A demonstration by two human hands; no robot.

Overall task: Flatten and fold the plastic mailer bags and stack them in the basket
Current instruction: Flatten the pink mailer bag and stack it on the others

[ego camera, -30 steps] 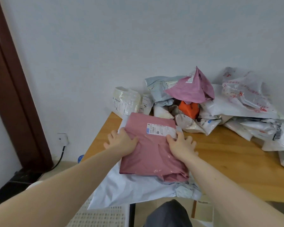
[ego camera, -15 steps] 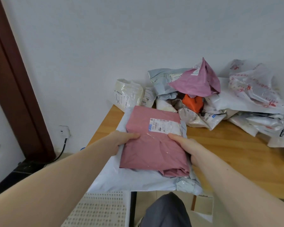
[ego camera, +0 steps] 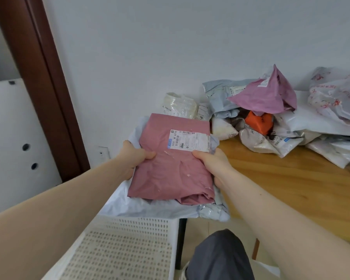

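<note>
A folded pink mailer bag with a white shipping label lies on top of a folded pale blue mailer. My left hand grips the stack's left edge, thumb on top. My right hand grips its right edge the same way. The stack is lifted off the table's left end, above a white perforated basket that stands on the floor below.
A pile of crumpled mailer bags covers the back and right of the wooden table, among them a purple one and an orange one. A dark brown door frame stands left. My knee is at the bottom.
My hands went from pressing flat on the pink mailer to gripping the stack by its sides. The stack has come off the table toward the left, and the basket has come into view.
</note>
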